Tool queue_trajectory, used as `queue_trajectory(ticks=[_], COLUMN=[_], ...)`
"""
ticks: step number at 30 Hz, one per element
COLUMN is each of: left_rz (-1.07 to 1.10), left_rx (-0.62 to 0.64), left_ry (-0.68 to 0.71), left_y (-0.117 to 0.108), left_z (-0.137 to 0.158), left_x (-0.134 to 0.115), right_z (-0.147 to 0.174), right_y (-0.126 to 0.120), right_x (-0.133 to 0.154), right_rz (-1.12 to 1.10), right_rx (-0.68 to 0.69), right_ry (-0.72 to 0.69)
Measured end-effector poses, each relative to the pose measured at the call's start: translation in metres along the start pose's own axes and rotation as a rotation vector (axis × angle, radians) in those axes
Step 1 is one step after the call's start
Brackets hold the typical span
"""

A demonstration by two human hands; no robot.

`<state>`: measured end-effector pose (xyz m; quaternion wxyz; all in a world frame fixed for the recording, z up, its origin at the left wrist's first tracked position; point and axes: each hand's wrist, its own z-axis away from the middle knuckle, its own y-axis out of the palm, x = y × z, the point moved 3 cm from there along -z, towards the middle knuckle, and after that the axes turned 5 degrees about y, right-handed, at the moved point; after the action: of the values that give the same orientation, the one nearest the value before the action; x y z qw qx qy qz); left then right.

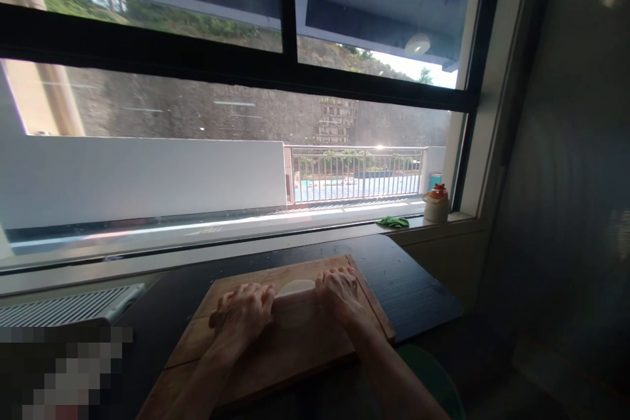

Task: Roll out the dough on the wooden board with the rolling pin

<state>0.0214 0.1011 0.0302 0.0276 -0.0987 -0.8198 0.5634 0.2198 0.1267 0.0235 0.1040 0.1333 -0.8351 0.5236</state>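
Both my hands are wrapped round a wooden rolling pin (295, 299), which lies across a flat, pale round of dough (296, 286). My left hand (246, 307) is closed over the pin's left part, and the pin's darker end pokes out beyond it. Over the right part, my right hand (338, 287) is closed too, hiding that end. Dough shows both beyond the pin and on the near side of it. Underneath is a wooden board (275, 371), set at a slant on the dark table.
The dark table (418, 302) stands against a window ledge (339, 234). On the ledge are a green cloth-like item (394, 222) and a pale jug with an orange top (436, 203). A white radiator (73, 305) is at the left, a green round seat (428, 377) below right.
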Motion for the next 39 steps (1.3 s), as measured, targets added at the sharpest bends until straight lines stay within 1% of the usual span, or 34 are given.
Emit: queue_trajectory(ticks=[5,7,9,11,13,17,20,22,24,26,30,33,36,39], left_rz=[0.003,0.020,0.019,-0.001,-0.049,-0.149,-0.118,-0.096,-0.103,-0.113,-0.095,-0.078,-0.086,-0.103], left_rx=[-0.063,-0.087,-0.096,-0.083,-0.062,-0.002,0.061,0.072,0.050,-0.003,-0.146,-0.186,-0.173,-0.118], left_ry=[0.025,0.030,0.039,0.042,0.036,-0.012,-0.066,-0.074,-0.058,-0.021,0.018,0.031,0.013,-0.016], left_y=[-0.002,-0.001,0.000,0.001,0.001,0.000,0.001,0.002,0.002,0.002,0.001,0.000,0.000,0.000], left_z=[0.027,0.035,0.039,0.037,0.029,0.005,-0.011,-0.015,-0.010,0.003,0.037,0.052,0.048,0.030], left_x=[0.002,0.004,0.005,0.005,0.003,0.002,0.005,0.006,0.005,0.002,-0.004,-0.007,-0.008,-0.006], right_z=[0.039,0.052,0.059,0.058,0.049,0.014,-0.011,-0.018,-0.014,0.001,0.042,0.059,0.054,0.033], right_y=[-0.009,-0.013,-0.014,-0.013,-0.011,-0.010,-0.011,-0.013,-0.014,-0.015,-0.018,-0.021,-0.020,-0.016], right_x=[-0.005,-0.008,-0.011,-0.012,-0.012,-0.006,-0.002,-0.001,-0.002,-0.004,-0.011,-0.015,-0.013,-0.008], right_rz=[-0.064,-0.082,-0.084,-0.068,-0.041,-0.004,-0.009,-0.012,-0.012,-0.013,-0.066,-0.099,-0.073,-0.021], right_rx=[-0.097,-0.128,-0.137,-0.122,-0.096,-0.007,0.093,0.128,0.130,0.105,-0.025,-0.091,-0.033,0.025], right_ry=[-0.077,-0.082,-0.086,-0.083,-0.076,-0.008,0.059,0.062,0.054,0.013,-0.103,-0.117,-0.111,-0.089])
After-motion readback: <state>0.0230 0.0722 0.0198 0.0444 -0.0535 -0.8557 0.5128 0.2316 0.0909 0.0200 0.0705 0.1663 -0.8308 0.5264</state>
